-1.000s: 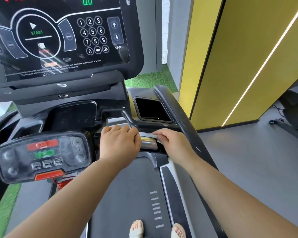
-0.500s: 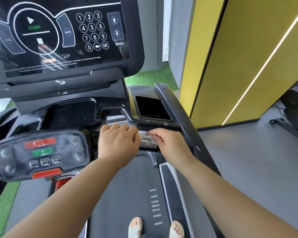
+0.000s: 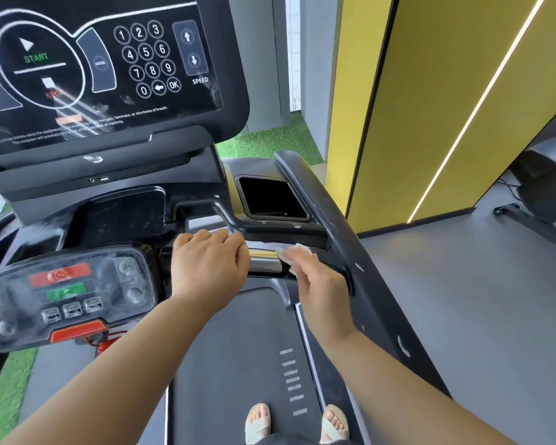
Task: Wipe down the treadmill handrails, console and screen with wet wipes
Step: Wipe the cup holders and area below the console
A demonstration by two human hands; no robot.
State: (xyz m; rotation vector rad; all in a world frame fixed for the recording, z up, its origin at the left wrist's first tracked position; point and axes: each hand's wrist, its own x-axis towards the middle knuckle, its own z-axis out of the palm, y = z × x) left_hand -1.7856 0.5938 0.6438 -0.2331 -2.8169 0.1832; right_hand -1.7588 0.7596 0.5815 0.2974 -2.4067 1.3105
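The left hand curls over the crossbar, gripping it. The right hand pinches a wipe against the bar's right end.

The left hand grips the front handrail. The right hand is just to its right on the same bar, with the wet wipe pinched at its fingertips against the rail. The button panel lies left of the left hand. The screen stands above and beyond both hands. A recessed tray sits just beyond the right hand, and the side handrail runs along its right. The belt lies below both hands.
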